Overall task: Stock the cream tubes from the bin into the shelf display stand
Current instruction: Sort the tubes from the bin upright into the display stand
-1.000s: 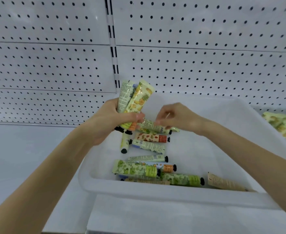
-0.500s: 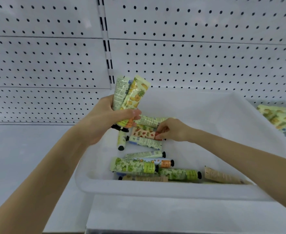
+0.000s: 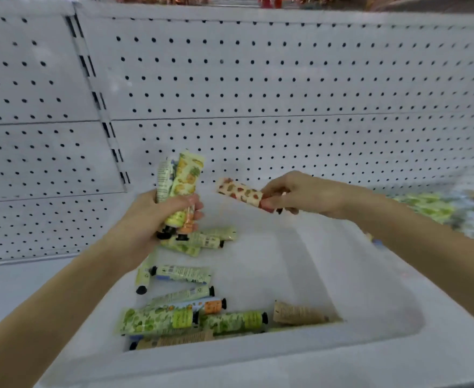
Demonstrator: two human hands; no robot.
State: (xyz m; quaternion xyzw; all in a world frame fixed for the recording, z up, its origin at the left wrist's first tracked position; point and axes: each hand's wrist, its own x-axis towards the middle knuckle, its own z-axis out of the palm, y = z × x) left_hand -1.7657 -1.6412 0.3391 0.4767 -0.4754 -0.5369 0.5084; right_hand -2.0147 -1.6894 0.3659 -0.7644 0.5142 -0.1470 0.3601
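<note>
— What differs from half a second ago?
— The right hand (image 3: pixel 305 196) was down inside the white plastic bin (image 3: pixel 370 317), fingertips on a tube lying among the others. Now it is up above the bin, level with the left hand (image 3: pixel 157 217), and the cream-coloured tube with red and orange fruit prints (image 3: pixel 240 193) has come up with it. The view has also tipped upward, so more of the white perforated back panel (image 3: pixel 286 93) shows.
— How does that tube look?
— Soft and flattened, lying nearly level in the air. Its crimped end points toward the left hand, and its red band and dark cap sit at the right hand's fingers. It touches nothing else.
— And the grips?
— The right hand's thumb and curled fingers pinch the cap end. The left hand is clenched round a bundle of upright tubes (image 3: pixel 184 180), the same one as before. A yellow pineapple-print tube is in front and a pale printed one behind, with black caps poking out below the fist and crimped ends up.
— The rest of the stock?
— Below both hands, loose green, pale and tan tubes (image 3: pixel 157 320) lie crosswise on the bin's floor. Most are beneath the left hand, and one tan tube is under the right forearm. Beyond the right wrist a blurred heap of green and blue patterned packs (image 3: pixel 426 208) lies on the shelf, too smeared to tell what they are
</note>
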